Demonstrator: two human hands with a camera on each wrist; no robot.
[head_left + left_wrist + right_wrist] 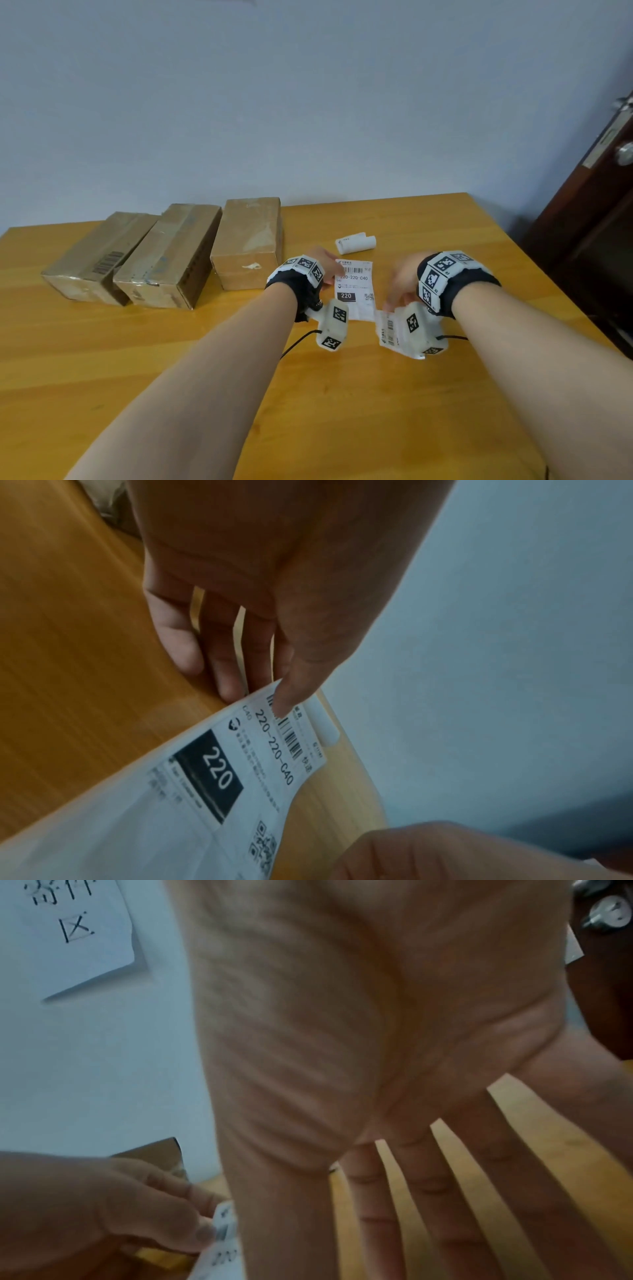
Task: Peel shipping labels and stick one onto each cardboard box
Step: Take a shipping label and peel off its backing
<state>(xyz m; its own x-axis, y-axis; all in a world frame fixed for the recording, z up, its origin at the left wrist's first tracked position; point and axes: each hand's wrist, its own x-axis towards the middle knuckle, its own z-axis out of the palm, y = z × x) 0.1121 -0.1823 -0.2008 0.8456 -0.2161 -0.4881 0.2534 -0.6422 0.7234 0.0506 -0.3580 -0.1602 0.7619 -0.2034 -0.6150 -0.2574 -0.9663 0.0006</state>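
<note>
Three cardboard boxes (99,253) (171,253) (248,236) lie side by side at the back left of the wooden table (308,394). Above the table's middle hangs a white strip of shipping labels (354,286) printed "220-220-C40". My left hand (330,274) pinches its top corner, thumb on the barcode (274,699) and fingers underneath. My right hand (399,291) is at the strip's lower right, where the strip bends down under the wrist. In the right wrist view its fingers (428,1204) are straight and spread, with the thumb beside the label (222,1229).
A small roll of white backing paper (355,242) lies behind the label, right of the boxes. A dark door (599,205) with a metal knob (613,915) stands past the table's right edge. A paper sign (75,934) hangs on the wall.
</note>
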